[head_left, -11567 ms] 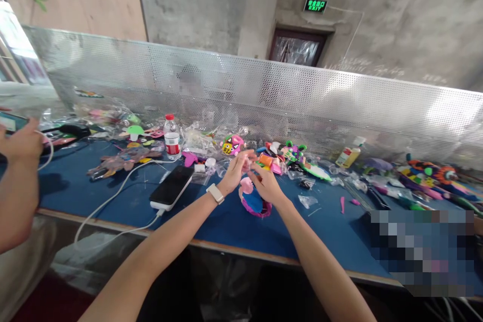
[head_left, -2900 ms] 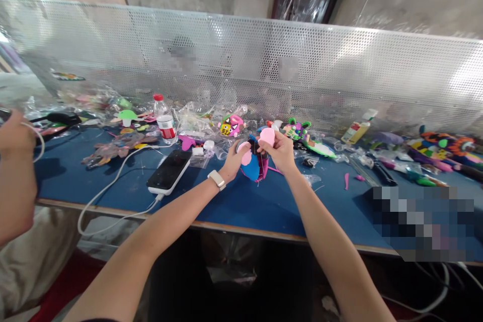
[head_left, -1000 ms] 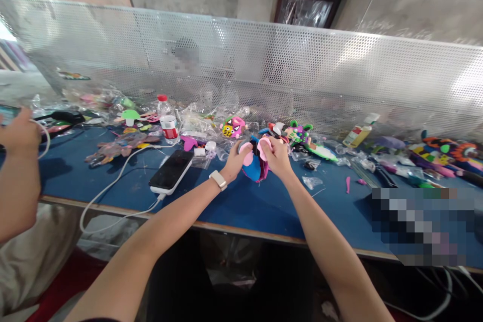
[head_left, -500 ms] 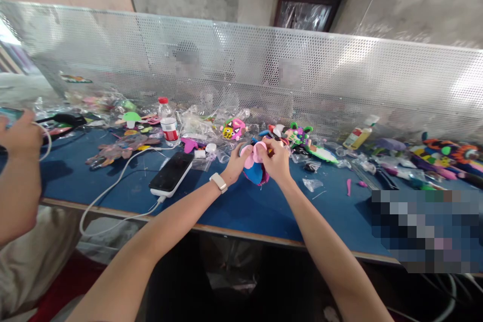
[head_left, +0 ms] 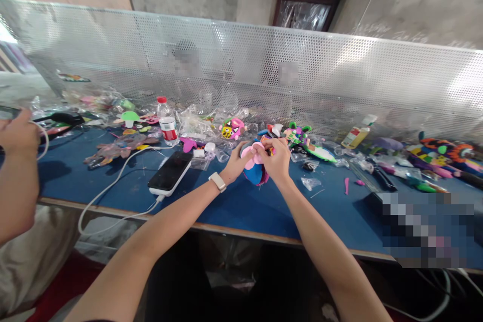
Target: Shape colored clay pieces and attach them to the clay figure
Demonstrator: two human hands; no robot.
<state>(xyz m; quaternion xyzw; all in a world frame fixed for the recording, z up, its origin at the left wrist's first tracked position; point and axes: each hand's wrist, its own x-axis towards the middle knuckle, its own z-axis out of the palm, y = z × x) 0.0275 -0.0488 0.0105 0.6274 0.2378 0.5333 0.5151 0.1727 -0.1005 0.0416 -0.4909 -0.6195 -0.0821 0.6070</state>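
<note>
Between my two hands is a small clay figure [head_left: 253,175] with a blue and dark pink body and rounded pink pieces on its upper side. My left hand [head_left: 237,162], below a pale wristband, is closed round the figure's left side. The fingers of my right hand [head_left: 276,161] are bent and pinch at the pink pieces [head_left: 256,153] from the right. My fingers hide part of the figure. Just behind lie a pink and yellow clay cat face [head_left: 232,129] and a green and purple clay figure [head_left: 298,134].
A phone [head_left: 170,170] on a white power bank with a cable lies to the left, near a red-capped bottle [head_left: 168,123]. Another person's hand [head_left: 17,133] holds a phone at far left. A yellowish bottle [head_left: 358,134] and a blurred-out object [head_left: 426,231] are to the right. A perforated metal screen [head_left: 241,65] stands behind.
My right fingers have shifted slightly over the pink pieces, which now look more overlapped. The figure stays in both hands. The view has moved a little.
</note>
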